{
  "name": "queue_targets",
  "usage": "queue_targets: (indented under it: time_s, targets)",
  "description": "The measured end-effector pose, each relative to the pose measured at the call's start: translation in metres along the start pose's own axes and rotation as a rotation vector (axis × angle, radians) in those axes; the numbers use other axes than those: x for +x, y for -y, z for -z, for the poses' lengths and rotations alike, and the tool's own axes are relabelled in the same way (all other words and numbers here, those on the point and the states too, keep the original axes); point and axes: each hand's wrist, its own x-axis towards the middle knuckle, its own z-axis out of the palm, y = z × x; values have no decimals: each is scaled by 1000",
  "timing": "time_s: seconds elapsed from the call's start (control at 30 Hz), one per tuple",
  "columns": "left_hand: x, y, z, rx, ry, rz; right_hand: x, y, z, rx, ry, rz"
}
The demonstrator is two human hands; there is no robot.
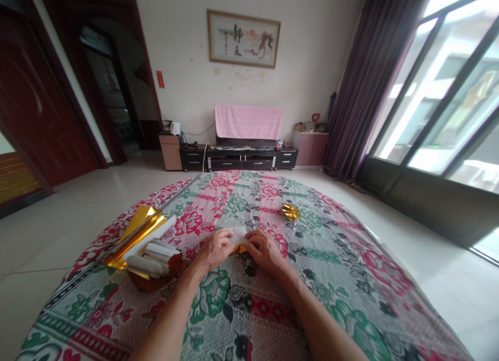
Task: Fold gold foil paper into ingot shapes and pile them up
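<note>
Between my two hands is a small sheet of paper [237, 234], white on the side facing up, with a gold part showing beneath it. My left hand [217, 246] pinches its left edge, fingers curled. The right edge is pinched by my right hand [263, 248]. Both hands rest low over the flowered tablecloth [218, 293]. To the right and farther off sits a folded gold paper piece [290, 212]. On the left lie shiny gold foil sheets [142, 236] with several pale rolls [150, 264] on and beside them.
A reddish-brown container [146, 283] sits under the rolls, mostly hidden. Beyond the round table stands a low black cabinet [241, 158], with a pink cloth [249, 121] draped above it. Tall windows and a purple curtain [374, 80] are on the right, doors on the left.
</note>
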Motion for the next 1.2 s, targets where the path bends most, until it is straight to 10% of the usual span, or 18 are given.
queue_targets:
  time_s: [1.2]
  targets:
    - [-5, -7, 6, 92, -23, -23, 1, -3, 2, 21, 9, -89]
